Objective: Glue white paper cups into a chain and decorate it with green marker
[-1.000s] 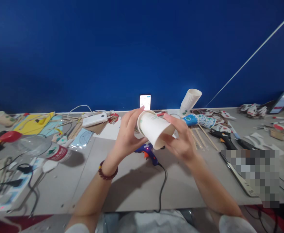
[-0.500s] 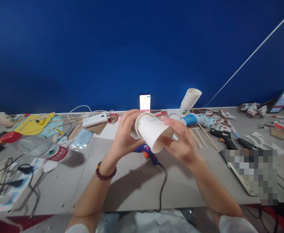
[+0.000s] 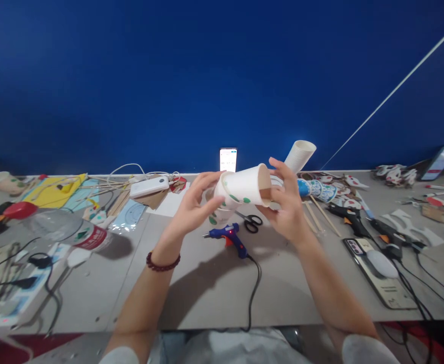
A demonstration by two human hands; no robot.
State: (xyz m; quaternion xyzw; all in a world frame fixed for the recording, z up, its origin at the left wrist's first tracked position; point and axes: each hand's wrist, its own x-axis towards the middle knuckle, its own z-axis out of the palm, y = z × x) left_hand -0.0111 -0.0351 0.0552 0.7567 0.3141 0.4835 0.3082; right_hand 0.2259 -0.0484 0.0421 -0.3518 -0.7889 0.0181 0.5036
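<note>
Above the table, a white paper cup with green leaf print lies sideways between my hands, its mouth facing right. My left hand grips the base end, thumb in front and fingers behind. My right hand holds the rim, some fingers reaching into the mouth. Below the base end, part of a second leaf-printed cup shows; whether the two are joined I cannot tell. Just under the cups, a blue glue gun lies on the table, with black-handled scissors partly hidden behind them.
A leaning stack of paper cups and blue-patterned cups stand back right. Several wooden sticks, black glue guns and a phone lie right. Left are a plastic bottle and a power strip. A lit phone stands behind.
The cup has turned from pointing down-right to nearly level, so its green leaves now show. The second cup's lower part and the scissors have come into view.
</note>
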